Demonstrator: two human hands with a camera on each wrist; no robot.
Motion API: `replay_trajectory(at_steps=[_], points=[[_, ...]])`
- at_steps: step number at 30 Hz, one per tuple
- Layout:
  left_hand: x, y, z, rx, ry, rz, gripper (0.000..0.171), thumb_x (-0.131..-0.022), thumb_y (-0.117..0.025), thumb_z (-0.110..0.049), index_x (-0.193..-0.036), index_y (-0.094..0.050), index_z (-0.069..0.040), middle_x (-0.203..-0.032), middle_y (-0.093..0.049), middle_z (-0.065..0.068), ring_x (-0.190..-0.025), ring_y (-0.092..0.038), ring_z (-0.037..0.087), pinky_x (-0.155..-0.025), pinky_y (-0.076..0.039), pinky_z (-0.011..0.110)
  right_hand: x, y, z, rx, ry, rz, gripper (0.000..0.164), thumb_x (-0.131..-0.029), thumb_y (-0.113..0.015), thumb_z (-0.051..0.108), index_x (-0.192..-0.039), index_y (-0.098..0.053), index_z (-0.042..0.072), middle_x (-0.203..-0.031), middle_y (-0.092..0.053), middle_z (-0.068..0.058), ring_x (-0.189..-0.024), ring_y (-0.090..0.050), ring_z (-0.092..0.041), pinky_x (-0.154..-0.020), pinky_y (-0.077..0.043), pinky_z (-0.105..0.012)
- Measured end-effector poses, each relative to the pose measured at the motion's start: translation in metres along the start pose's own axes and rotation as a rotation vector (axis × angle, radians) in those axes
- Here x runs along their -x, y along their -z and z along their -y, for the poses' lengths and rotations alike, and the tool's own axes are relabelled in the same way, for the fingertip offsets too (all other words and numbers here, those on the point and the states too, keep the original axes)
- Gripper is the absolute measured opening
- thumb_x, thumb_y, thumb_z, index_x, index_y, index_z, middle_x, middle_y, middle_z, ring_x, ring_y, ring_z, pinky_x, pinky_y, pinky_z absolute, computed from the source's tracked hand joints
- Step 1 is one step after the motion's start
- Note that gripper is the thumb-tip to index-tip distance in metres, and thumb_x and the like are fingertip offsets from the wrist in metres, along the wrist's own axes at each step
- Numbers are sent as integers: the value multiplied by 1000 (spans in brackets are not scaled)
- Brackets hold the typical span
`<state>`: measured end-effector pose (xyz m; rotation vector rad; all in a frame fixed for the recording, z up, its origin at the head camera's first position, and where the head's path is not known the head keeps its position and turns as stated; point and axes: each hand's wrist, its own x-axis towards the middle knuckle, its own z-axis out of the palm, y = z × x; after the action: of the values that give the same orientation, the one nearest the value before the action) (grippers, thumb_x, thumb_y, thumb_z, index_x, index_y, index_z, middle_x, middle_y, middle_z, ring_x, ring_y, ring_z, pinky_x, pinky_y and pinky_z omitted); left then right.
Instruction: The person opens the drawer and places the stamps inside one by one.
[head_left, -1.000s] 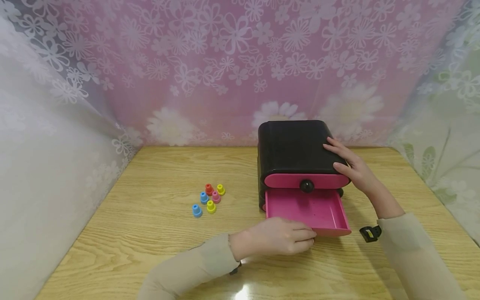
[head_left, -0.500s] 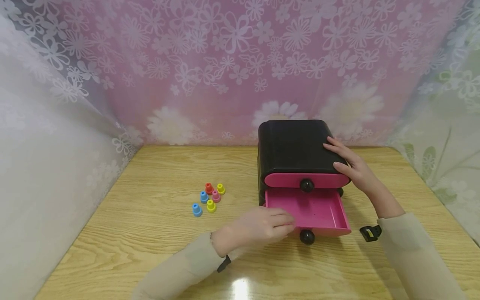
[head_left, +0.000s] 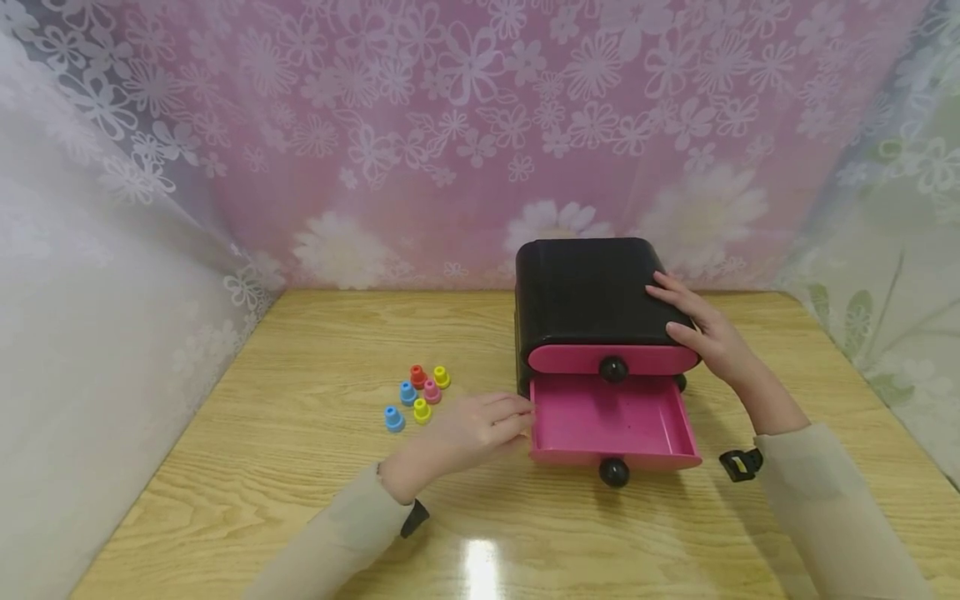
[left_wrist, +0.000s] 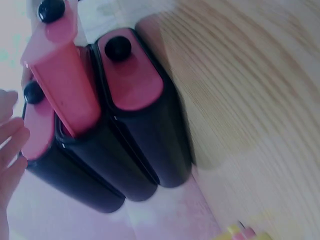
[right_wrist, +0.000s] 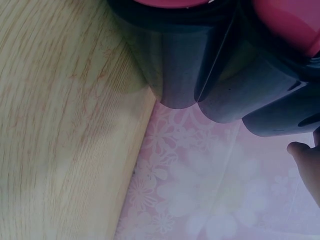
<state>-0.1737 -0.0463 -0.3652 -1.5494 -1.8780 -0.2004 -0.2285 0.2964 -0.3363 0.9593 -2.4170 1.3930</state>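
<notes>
A black chest of pink drawers [head_left: 600, 292] stands right of the table's middle. Its middle drawer [head_left: 611, 417] is pulled out, and its inside looks bare. My right hand [head_left: 708, 342] rests on the chest's top right edge with fingers spread; the right wrist view catches a bit of that hand [right_wrist: 307, 165]. Just left of the pulled-out drawer is my left hand [head_left: 465, 433], its fingers loosely bent and holding nothing. Beyond it lie several small cone-shaped plastic pegs: a red peg [head_left: 417, 377], a pink peg [head_left: 432, 392], blue pegs [head_left: 393, 419] and yellow pegs [head_left: 422, 411].
The wooden table [head_left: 315, 358] runs back to a pink flowered curtain [head_left: 450, 167]. Round black knobs [head_left: 614, 472] stick out from the drawer fronts. In the left wrist view, one drawer above and one below the pulled-out drawer [left_wrist: 67, 90] are closed.
My left hand has let go of the middle drawer's knob and moved left, toward the pegs. The drawer stays out, and my right hand has not moved.
</notes>
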Motion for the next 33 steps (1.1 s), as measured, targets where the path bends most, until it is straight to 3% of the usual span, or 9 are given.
replay_trajectory(at_steps=[7, 14, 19, 26, 33], points=[[21, 9, 11, -45, 205, -3, 30, -71, -75, -18, -96, -65, -5, -96, -63, 3, -89, -59, 13, -72, -48, 21, 1, 0, 1, 2, -2, -1, 48, -86, -44, 0, -133, -35, -1, -145, -15, -13, -132, -2, -11, -99, -2, -58], [45, 16, 21, -49, 348, -55, 31, -64, -78, -12, -92, -66, -3, -92, -63, 5, -82, -61, 16, -63, -50, 22, 1, 0, 1, 5, 1, 2, 48, -87, -44, -1, -134, -35, 0, -145, -15, -13, -133, -2, -12, -99, -3, -58], [59, 22, 26, -37, 451, -33, 27, -65, -77, -10, -90, -67, -4, -92, -63, 6, -79, -61, 17, -60, -50, 23, 1, 0, 1, 6, 6, 4, 48, -87, -44, 0, -134, -35, 0, -145, -15, -12, -133, -3, -13, -99, -3, -58], [76, 29, 31, -19, 500, -14, 25, -67, -76, -11, -88, -67, -3, -91, -64, 7, -84, -61, 20, -65, -51, 27, 1, -1, 2, -2, 2, 2, 48, -87, -44, 0, -134, -35, 0, -145, -16, -12, -133, -2, -13, -99, -3, -58], [88, 35, 34, -37, 519, 5, 28, -65, -77, -10, -89, -66, -3, -89, -63, 8, -80, -61, 19, -61, -51, 26, 0, 0, 2, -1, 6, 0, 48, -87, -44, -1, -134, -35, 0, -145, -15, -14, -133, -3, -12, -100, -3, -57]])
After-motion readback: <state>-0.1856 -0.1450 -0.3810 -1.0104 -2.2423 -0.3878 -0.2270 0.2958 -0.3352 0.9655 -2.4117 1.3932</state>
